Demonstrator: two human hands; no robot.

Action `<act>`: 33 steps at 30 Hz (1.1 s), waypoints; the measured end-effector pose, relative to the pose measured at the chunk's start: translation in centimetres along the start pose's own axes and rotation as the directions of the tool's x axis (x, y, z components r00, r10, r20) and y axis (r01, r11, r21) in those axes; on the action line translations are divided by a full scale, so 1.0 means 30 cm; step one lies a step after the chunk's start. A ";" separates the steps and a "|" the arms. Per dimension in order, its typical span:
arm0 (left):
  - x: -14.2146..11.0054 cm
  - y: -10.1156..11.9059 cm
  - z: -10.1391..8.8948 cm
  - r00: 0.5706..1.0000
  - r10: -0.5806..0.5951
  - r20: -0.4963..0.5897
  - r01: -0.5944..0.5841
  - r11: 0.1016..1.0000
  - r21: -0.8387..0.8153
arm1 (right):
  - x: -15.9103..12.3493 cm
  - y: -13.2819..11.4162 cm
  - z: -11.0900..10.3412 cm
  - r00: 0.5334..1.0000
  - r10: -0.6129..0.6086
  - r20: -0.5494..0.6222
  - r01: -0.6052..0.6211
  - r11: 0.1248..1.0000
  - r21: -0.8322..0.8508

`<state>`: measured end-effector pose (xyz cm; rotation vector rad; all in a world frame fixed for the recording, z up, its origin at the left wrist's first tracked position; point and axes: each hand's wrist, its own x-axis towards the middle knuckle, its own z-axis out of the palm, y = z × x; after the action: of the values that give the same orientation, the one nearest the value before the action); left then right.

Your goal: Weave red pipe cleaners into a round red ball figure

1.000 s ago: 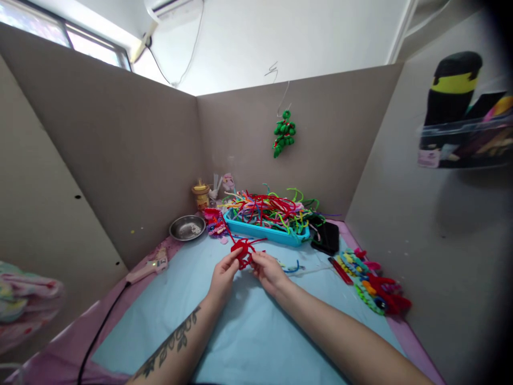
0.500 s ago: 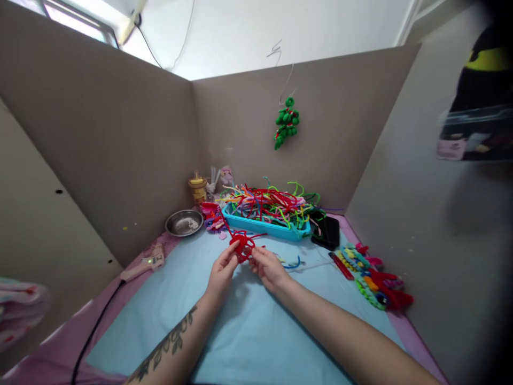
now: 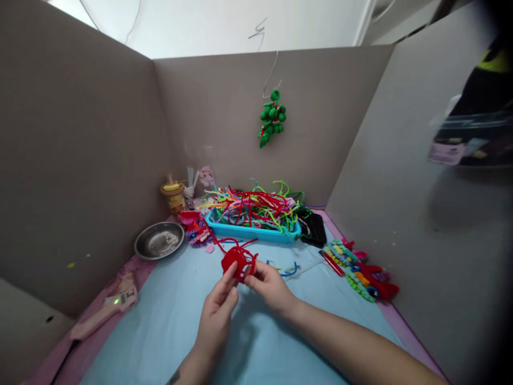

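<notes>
Above the worktop's middle, the left hand (image 3: 216,310) and right hand (image 3: 270,283) are holding a red piece (image 3: 232,261) by opposite sides, fingers nearly closed on it. A blue tray (image 3: 252,233) is standing toward the back edge; blue cover (image 3: 168,326) is spreading sideways, leaving moving room.

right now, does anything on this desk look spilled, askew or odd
Nothing looks spilled or broken. Untidiest is the blue tray, where tangled pipe cleaners jut past the rim. The glue gun lying flat with its green light lit seems slightly odd. The red pipe-cleaner piece between left hand and right hand has loose ends.
</notes>
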<state>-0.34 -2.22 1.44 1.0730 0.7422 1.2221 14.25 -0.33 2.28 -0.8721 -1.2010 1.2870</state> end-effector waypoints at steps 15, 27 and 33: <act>0.342 0.104 -0.010 0.902 -0.411 0.130 0.417 0.909 -0.018 | 0.073 -0.003 -0.115 0.936 0.265 -0.230 -0.087 0.810 0.580; 0.279 0.023 -0.027 0.829 -0.382 0.409 0.456 0.885 -0.097 | 0.023 0.073 -0.130 0.954 0.241 -0.179 -0.095 0.808 0.581; 0.282 0.004 -0.034 0.867 -0.383 0.318 0.419 0.906 -0.052 | -0.004 0.050 -0.128 0.959 0.229 -0.165 -0.104 0.831 0.547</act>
<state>0.57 6.23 1.99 0.9195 0.6069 0.7142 17.64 0.30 0.00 -0.6900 -0.5411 1.5193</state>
